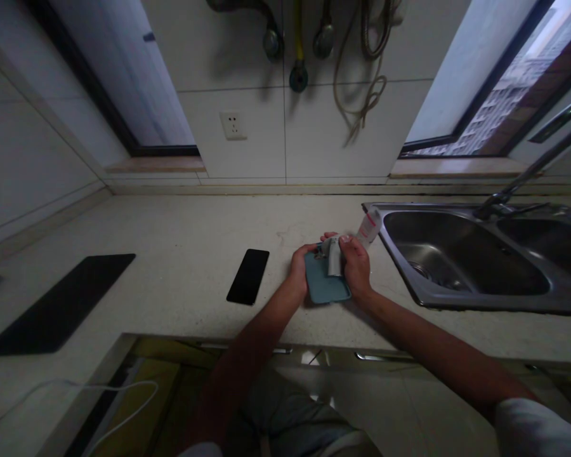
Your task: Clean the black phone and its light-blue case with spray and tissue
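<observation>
My left hand (301, 266) grips the left edge of a teal phone case (327, 289), its open inner side facing up. My right hand (356, 261) is closed on a folded whitish-grey piece (334, 259), like a wipe or cloth, pressed against the inside of the case. Some fingers are hidden behind the case. Left of my hands, a black phone (248, 277) lies flat on the counter. Just beyond my right hand, a clear packet with pink print (368, 226) rests by the sink's corner.
The pale counter (195, 222) runs along a tiled wall. To the right is a steel double sink (461, 254) with a faucet (499, 200). A black mat (66, 304) lies at left, with a white cable (124, 387) nearer me. Pipe ends and a socket (233, 125) are on the wall.
</observation>
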`<state>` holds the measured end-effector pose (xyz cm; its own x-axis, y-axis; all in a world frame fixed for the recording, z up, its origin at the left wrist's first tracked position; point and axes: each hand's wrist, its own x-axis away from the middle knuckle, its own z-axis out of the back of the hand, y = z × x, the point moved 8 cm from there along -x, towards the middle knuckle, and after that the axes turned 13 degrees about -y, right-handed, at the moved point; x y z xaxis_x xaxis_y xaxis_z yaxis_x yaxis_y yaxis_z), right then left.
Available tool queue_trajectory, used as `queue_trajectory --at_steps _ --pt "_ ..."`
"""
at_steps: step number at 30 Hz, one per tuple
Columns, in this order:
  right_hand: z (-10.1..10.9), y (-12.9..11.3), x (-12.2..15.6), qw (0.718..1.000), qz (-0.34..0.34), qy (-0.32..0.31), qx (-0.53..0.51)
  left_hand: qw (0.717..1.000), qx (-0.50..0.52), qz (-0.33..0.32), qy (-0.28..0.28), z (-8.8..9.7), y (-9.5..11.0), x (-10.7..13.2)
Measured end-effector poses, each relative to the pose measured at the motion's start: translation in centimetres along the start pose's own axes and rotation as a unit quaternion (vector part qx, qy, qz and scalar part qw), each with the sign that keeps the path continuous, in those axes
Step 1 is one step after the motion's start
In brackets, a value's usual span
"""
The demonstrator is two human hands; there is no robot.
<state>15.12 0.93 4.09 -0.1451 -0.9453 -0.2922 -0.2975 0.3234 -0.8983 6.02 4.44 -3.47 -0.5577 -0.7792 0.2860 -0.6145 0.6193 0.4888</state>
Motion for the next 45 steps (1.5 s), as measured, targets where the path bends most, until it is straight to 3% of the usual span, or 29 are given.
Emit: queue_trajectory --at_steps 7,12,14,16,19,22,25,30,38,42,45 --pt "1.1 0.1 -1.5 1.0 0.003 -0.007 0.017 0.997 0.057 0.029 -0.053 -1.7 0.3 0.5" --pt "4.9 -3.4 -1.6 0.975 0.135 0.124 0.123 0.998 0.034 0.056 -0.019 -0.5 0.3 0.7" --pt "5.1 -4.5 -1.4 0.962 0.167 0.132 0.168 0.996 0.014 0.08 -0.026 -0.2 -0.1 0.7" --pt "4.4 -4.5 -1.5 0.959 0.16 0.093 0.216 0.994 0.008 0.097 -0.054 -0.4 -0.4 0.6" --pt "1.9 -2.6 -1.8 0.943 0.118 -0.044 0.307 0.994 0.01 0.086 -0.072 -0.5 -0.4 0.4" --pt "-1.3 0.3 -1.2 0.882 0.109 -0.215 0.406 0.997 0.011 0.066 -0.04 0.0 -0.3 0.3" --pt "-3.1 2.4 -0.1 0.809 0.126 -0.307 0.486 0.999 0.012 0.051 -0.014 0.5 -0.1 0.2" --pt "-4.5 2.7 2.0 0.743 0.139 -0.366 0.543 0.999 0.015 0.039 -0.024 0.7 0.0 -0.3" --pt "-6.5 0.8 5.3 0.691 0.151 -0.451 0.544 0.999 0.03 0.001 -0.01 1.5 1.4 -0.3" --pt "-6.7 0.5 5.8 0.678 0.153 -0.462 0.551 1.0 0.014 -0.006 0.009 2.0 1.7 -0.3" --pt "-6.5 0.6 5.4 0.685 0.132 -0.445 0.561 1.0 -0.004 -0.004 0.008 2.5 1.5 -0.8"
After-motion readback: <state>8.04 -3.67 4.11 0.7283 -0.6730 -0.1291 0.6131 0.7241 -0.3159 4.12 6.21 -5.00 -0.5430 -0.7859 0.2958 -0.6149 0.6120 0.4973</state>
